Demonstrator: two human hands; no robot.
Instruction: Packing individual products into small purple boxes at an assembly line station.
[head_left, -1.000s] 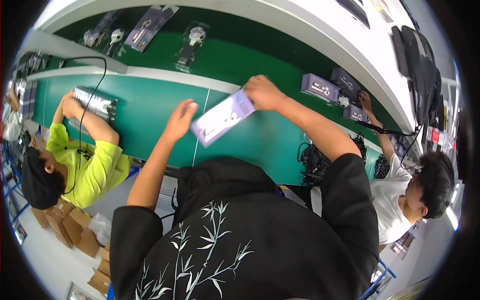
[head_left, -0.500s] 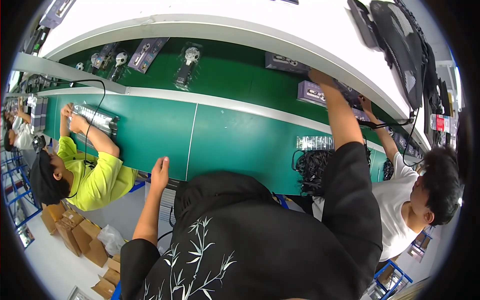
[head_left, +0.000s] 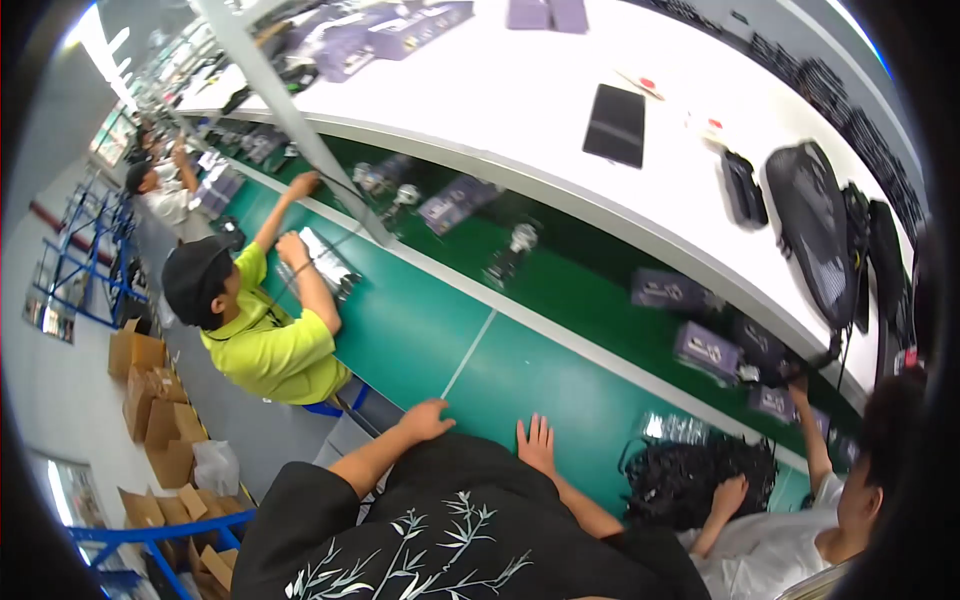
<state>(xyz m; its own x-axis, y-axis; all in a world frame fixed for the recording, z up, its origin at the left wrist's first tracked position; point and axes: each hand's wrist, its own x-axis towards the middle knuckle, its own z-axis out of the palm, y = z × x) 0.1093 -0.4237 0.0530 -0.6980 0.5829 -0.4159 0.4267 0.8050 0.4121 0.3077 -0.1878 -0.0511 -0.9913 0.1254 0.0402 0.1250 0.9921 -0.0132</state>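
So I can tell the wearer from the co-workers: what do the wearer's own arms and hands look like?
The left hand and right hand are ungloved, with no wristwear visible. Bare forearms emerge from short black sleeves; the black top carries a pale bamboo-like design.

The green workbench (head_left: 590, 385) supports a heap of black straps (head_left: 690, 485), with clear plastic packets (head_left: 675, 428) directly beside it. The dark green rear strip (head_left: 590, 280) carries purple boxes (head_left: 708, 350). The white upper shelf (head_left: 500, 110) holds a flat black panel (head_left: 615, 125) and a black mesh bag (head_left: 815, 230).
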